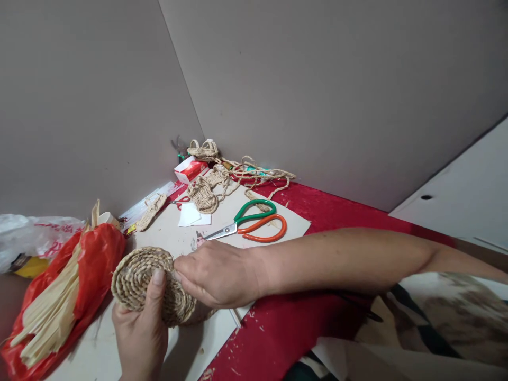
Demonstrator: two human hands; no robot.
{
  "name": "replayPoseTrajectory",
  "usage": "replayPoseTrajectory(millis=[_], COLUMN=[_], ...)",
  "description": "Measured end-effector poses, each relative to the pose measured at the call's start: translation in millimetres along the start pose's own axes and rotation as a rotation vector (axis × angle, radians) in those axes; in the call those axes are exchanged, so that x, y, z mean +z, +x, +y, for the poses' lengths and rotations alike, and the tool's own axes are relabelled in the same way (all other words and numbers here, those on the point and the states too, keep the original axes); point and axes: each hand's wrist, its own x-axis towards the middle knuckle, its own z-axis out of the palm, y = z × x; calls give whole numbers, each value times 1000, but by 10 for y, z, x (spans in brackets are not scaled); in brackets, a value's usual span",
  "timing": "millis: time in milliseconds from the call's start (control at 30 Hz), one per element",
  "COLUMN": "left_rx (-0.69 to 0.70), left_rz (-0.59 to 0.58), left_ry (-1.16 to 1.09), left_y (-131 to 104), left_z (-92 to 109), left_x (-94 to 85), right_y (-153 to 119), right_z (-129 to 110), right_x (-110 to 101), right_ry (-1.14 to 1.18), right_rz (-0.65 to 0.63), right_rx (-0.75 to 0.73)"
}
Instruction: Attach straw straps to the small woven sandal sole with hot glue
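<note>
A round coiled piece of woven straw [138, 275] is held up above the white board. My left hand [141, 328] grips it from below, thumb across its face and fingers behind. At its right edge, my right hand [218, 272] has its fingers closed in a pinch; what they hold is too small to make out. Just beyond my right hand lie scissors [230, 230] with one green and one orange handle, on the board.
Dry husk strips [53, 312] lie in a red plastic bag [101, 254] at left. Behind are woven straw pieces [203, 194], braided cord [262, 173], a red and white box [191, 169] and white paper [190, 214]. The white board [95, 349] rests on red cloth [337, 211], against grey walls.
</note>
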Motion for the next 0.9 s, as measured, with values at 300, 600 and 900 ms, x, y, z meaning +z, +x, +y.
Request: replayPoseTrajectory(millis=[300,600,900], left_rx=[172,0,-15], left_rz=[132,114,82], left_ry=[211,-45,-33], left_y=[-107,-21,-32], left_z=[4,184,152], left_x=[61,94,106], right_y=[1,30,13], right_z=[-149,-18,-62], right_x=[-6,-157,-39], right_ry=[-108,223,59], right_rz=[-56,121,85], right_rx=[-75,42,12])
